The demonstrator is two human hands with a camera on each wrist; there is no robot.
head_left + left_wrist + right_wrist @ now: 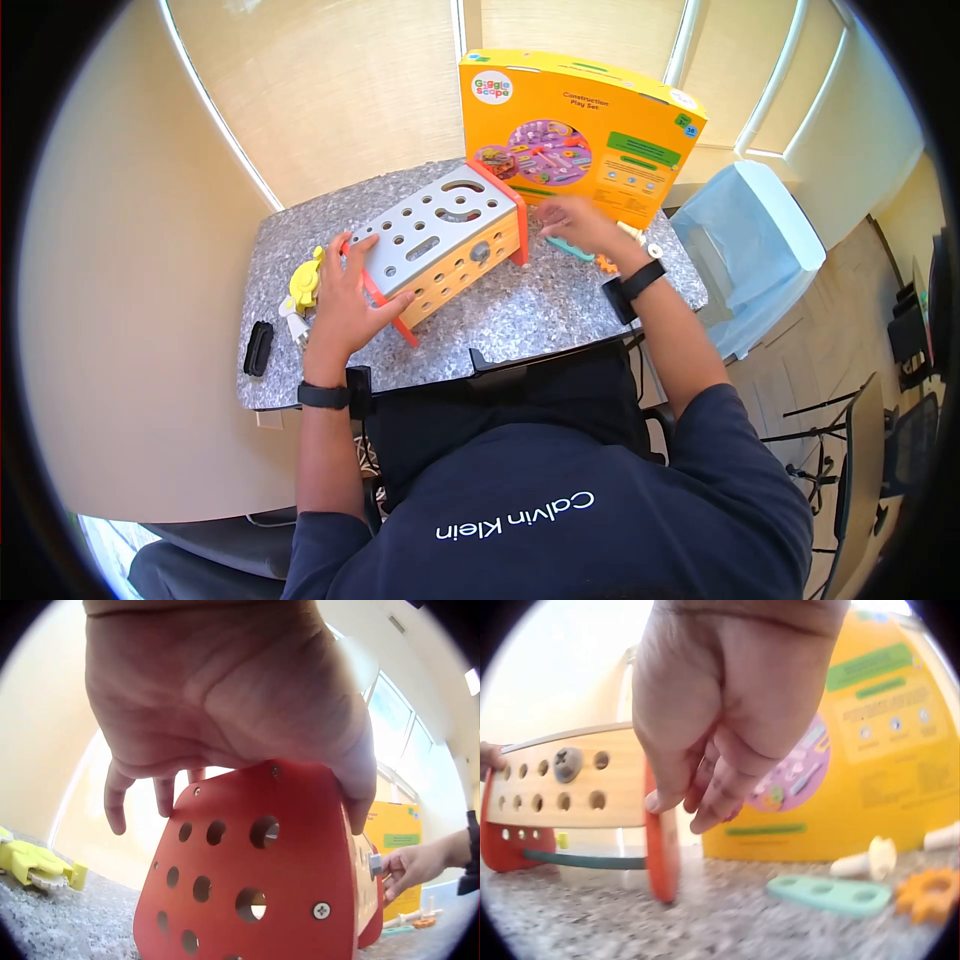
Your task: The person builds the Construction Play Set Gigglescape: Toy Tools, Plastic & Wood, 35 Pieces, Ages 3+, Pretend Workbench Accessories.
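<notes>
A toy workbench stands tilted across the table, with a grey perforated top, a wooden front and red end panels. My left hand grips its left end, fingers over the top and thumb down the front side. A grey toy screw sits in a hole of the wooden front. By the right end panel is my right hand, its fingers loosely bent, with the thumb tip right at the red edge. Below it lie a turquoise strip with holes and an orange gear.
A yellow play-set box stands upright at the back. Yellow toy pieces and a black object lie at the left of the speckled table. Cream toy pieces lie near the gear. A lined bin stands off the right edge.
</notes>
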